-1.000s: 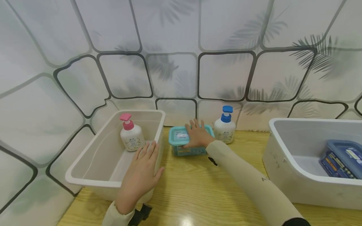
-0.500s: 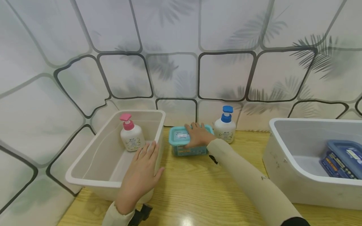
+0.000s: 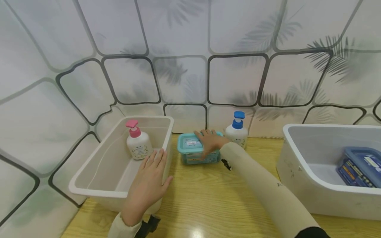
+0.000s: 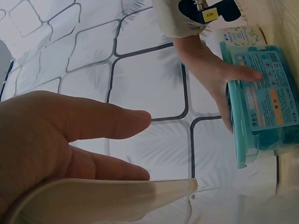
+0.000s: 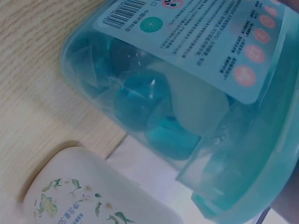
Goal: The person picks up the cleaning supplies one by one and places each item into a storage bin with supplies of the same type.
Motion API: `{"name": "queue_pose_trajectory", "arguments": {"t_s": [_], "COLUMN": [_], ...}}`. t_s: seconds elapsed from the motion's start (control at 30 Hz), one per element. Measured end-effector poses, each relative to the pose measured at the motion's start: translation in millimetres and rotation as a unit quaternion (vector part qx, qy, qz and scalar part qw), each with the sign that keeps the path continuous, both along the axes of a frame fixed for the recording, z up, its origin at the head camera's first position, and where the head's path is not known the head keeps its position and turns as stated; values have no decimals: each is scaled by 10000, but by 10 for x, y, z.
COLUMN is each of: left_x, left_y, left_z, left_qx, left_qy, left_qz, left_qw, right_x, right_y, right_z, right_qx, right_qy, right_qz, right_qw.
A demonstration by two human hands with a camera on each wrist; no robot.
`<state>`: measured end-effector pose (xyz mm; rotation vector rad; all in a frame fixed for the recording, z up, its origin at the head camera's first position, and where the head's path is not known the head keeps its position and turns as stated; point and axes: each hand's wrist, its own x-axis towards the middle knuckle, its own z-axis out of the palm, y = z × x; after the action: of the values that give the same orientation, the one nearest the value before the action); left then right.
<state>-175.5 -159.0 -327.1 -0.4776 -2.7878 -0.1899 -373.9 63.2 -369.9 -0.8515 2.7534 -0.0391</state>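
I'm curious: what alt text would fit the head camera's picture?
A person's right hand grips a teal-lidded container on a wooden table, next to a blue-pump bottle. Their left hand rests on the rim of a white tub holding a pink-pump bottle; another tub at right holds a blue-lidded box.

A: Start with the person, would you?
B: One left hand (image 3: 148,183) and one right hand (image 3: 212,141), so two hands, with two sleeves, a left sleeve (image 3: 121,228) and a right sleeve (image 3: 262,185).
A: And open containers?
B: Two: one left tub (image 3: 101,192) and one right tub (image 3: 333,201).
A: Anything with a pump?
B: Two: one pink-pump bottle (image 3: 139,144) and one blue-pump bottle (image 3: 236,133).
A: Lidded ones?
B: Two again, one turquoise box (image 3: 190,157) and one dark blue box (image 3: 361,165).
A: What's inside the turquoise one?
B: Blue balls (image 5: 142,100), more than one; they overlap, so I can't give an exact number.
A: And underneath?
B: One table (image 3: 196,195).
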Motion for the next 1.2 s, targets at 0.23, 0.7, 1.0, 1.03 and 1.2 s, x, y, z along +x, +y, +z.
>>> {"name": "queue_pose_trajectory", "arguments": {"t_s": [0.23,0.7,1.0,1.03,1.2], "left_x": [2,13,7,5,9], "left_y": [1,15,6,7,9], "left_z": [8,17,29,28,20], "left_qx": [-20,-16,38,27,-13], "left_qy": [-36,4,-5,1,41], "left_qz": [39,39,43,46,62], "left_qw": [10000,10000,10000,10000,10000], "right_x": [61,71,77,79,92], "right_y": [23,41,31,32,18], "right_z": [42,-105,-129,-126,-120], "right_qx": [-335,-610,-745,-733,-719], "right_qy": [-95,712,1077,1074,913], "right_qz": [33,-56,-105,-83,-81], "right_qw": [9994,9956,9913,9915,9932]}}
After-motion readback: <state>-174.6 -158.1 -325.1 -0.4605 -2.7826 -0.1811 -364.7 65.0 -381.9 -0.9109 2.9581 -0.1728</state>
